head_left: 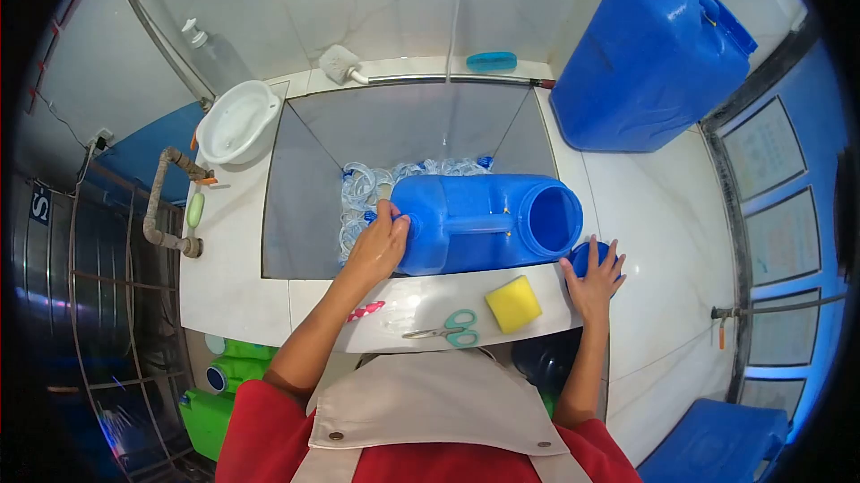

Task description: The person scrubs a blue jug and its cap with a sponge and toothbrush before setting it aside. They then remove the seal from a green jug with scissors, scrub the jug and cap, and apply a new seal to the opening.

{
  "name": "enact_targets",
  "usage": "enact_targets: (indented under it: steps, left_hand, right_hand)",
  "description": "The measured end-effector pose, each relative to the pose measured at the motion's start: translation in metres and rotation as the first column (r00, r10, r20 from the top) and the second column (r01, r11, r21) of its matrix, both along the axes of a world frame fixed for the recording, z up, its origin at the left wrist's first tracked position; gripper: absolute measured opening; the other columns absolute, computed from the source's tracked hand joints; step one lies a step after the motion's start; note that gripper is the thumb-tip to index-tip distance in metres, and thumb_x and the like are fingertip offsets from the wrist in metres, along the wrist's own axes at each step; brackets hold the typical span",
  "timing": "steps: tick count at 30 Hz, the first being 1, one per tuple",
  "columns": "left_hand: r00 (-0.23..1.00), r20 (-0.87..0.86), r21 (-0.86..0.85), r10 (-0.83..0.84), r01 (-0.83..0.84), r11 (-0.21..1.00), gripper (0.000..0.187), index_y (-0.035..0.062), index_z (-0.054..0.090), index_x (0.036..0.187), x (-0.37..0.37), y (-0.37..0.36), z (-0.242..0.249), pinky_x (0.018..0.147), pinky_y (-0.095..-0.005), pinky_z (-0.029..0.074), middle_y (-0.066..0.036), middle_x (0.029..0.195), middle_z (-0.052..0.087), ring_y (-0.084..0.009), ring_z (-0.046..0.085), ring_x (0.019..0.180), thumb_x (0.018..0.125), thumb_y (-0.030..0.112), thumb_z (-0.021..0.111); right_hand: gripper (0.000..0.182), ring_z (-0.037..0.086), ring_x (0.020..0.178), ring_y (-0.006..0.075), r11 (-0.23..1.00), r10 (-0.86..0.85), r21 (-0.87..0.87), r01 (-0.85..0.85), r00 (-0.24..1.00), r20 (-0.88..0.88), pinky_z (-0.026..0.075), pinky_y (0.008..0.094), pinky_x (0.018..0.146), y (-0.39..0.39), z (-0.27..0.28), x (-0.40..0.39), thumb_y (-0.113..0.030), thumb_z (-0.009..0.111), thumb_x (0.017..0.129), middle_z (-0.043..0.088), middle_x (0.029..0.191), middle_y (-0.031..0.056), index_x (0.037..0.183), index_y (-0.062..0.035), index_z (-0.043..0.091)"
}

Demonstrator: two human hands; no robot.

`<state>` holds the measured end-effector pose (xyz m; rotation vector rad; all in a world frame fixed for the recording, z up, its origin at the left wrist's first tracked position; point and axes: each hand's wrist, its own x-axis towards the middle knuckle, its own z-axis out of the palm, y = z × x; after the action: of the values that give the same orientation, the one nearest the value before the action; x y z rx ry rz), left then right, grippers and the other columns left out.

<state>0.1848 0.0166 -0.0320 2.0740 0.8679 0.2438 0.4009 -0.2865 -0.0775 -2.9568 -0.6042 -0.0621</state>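
A blue plastic jug [484, 223] lies on its side across the front of the sink, its wide round mouth facing right and uncapped. My left hand [381, 245] grips its left end, with the fingers curled by the small spout. To the right of the mouth, my right hand [593, 279] rests with spread fingers over a round blue lid [580, 257] on the counter. A yellow sponge [513, 304] and teal-handled scissors [459, 331] lie on the front ledge. Beside my left forearm is a pink-and-white patterned item [365, 311].
Clear ring-like plastic pieces [363, 185] are heaped in the grey sink [313, 133] behind the jug. A large blue jerrycan [649, 62] stands at the back right. A white basin [237, 123] and a pipe tap [154, 205] are on the left. A teal brush [491, 61] lies on the back ledge.
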Motion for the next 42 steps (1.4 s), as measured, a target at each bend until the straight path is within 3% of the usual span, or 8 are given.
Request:
enact_targets:
  steps: [10, 15, 18, 21, 26, 33, 36, 42]
  left_hand:
    - [0.977, -0.215, 0.231, -0.007, 0.058, 0.971, 0.041, -0.0042, 0.041, 0.102, 0.008, -0.004, 0.006, 0.067, -0.0473, 0.049, -0.029, 0.078, 0.062, -0.0449, 0.062, 0.073, 0.093, 0.035, 0.048]
    - [0.772, -0.222, 0.428, -0.596, 0.626, 0.652, 0.045, -0.0011, 0.043, 0.107, 0.005, 0.036, 0.011, 0.066, -0.0475, 0.049, -0.027, 0.101, 0.056, -0.0425, 0.061, 0.08, 0.088, 0.035, 0.061]
    - [0.748, -0.074, 0.522, -0.66, 0.593, 0.613, 0.049, -0.002, 0.043, 0.108, 0.002, 0.038, 0.004, 0.064, -0.0478, 0.049, -0.027, 0.105, 0.052, -0.0415, 0.06, 0.08, 0.086, 0.038, 0.062]
    - [0.949, -0.107, 0.446, -0.295, 0.311, 0.839, 0.051, -0.0029, 0.043, 0.108, -0.006, 0.007, 0.029, 0.064, -0.0485, 0.049, -0.028, 0.1, 0.054, -0.0422, 0.06, 0.078, 0.086, 0.04, 0.061]
    - [0.977, -0.089, 0.437, -0.192, 0.212, 0.874, 0.037, -0.0037, 0.046, 0.103, 0.0, -0.007, 0.011, 0.06, -0.0441, 0.05, -0.029, 0.093, 0.056, -0.0404, 0.061, 0.075, 0.089, 0.028, 0.059]
    - [0.911, 0.138, 0.511, -0.389, 0.271, 0.816, 0.033, -0.0041, 0.048, 0.101, -0.009, 0.005, 0.025, 0.065, -0.0449, 0.049, -0.03, 0.095, 0.056, -0.0408, 0.06, 0.08, 0.089, 0.025, 0.058]
    - [0.913, -0.374, 0.051, -0.163, 0.196, 0.979, 0.04, -0.0045, 0.047, 0.114, -0.001, -0.006, 0.042, 0.078, -0.0452, 0.047, -0.028, 0.098, 0.056, -0.0414, 0.057, 0.091, 0.087, 0.022, 0.061]
    - [0.846, -0.104, 0.637, -0.523, 0.46, 0.618, 0.046, -0.0019, 0.044, 0.123, -0.019, 0.013, -0.002, 0.082, -0.0433, 0.045, -0.025, 0.105, 0.053, -0.0347, 0.055, 0.094, 0.087, 0.02, 0.06]
  right_hand:
    - [0.088, 0.032, 0.128, 0.0434, 0.877, 0.108, 0.468, -0.107, 0.994, 0.024, 0.029, 0.0508, 0.105, 0.009, 0.027, 0.021, -0.031, 0.078, 0.066, 0.031, 0.141, 0.0255, 0.141, -0.0146, 0.036]
    - [0.086, 0.029, 0.132, 0.0417, 0.646, 0.555, 0.611, -0.458, 0.831, 0.036, 0.025, 0.0453, 0.109, 0.125, 0.081, 0.035, -0.033, 0.075, 0.07, 0.029, 0.143, 0.0255, 0.142, -0.013, 0.034]
    - [0.082, 0.026, 0.135, 0.0413, 0.443, 0.706, 0.886, -0.137, 0.663, -0.25, 0.022, 0.0423, 0.111, 0.237, 0.08, 0.062, -0.051, 0.06, 0.08, 0.029, 0.144, 0.0265, 0.145, -0.0132, 0.029]
    - [0.094, 0.046, 0.122, 0.0401, 0.858, 0.445, 0.449, -0.251, 0.799, -0.405, 0.039, 0.0441, 0.099, 0.336, 0.062, 0.075, -0.063, 0.059, 0.072, 0.044, 0.134, 0.0288, 0.139, -0.0007, 0.037]
    - [0.052, 0.054, 0.071, 0.0236, 0.88, 0.435, 0.475, -0.002, 0.407, -0.804, 0.043, 0.0399, 0.065, 0.401, 0.045, 0.086, -0.058, 0.061, 0.068, 0.061, 0.088, 0.0111, 0.094, -0.013, 0.063]
    - [0.076, 0.054, 0.092, 0.0281, 0.927, 0.36, 0.374, -0.028, 0.338, -0.87, 0.038, 0.0476, 0.079, 0.377, 0.079, 0.068, -0.07, 0.061, 0.06, 0.057, 0.107, 0.015, 0.113, -0.0165, 0.055]
    - [0.075, 0.055, 0.094, 0.0292, 0.932, 0.36, 0.346, -0.106, 0.344, -0.867, 0.041, 0.0444, 0.08, 0.382, 0.052, 0.086, -0.07, 0.059, 0.062, 0.057, 0.109, 0.0157, 0.113, -0.0143, 0.056]
    - [0.076, 0.052, 0.109, 0.0348, 0.765, 0.644, 0.516, -0.386, 0.46, -0.611, 0.041, 0.0414, 0.092, 0.316, 0.058, 0.087, -0.055, 0.058, 0.075, 0.053, 0.123, 0.0206, 0.133, -0.0067, 0.046]
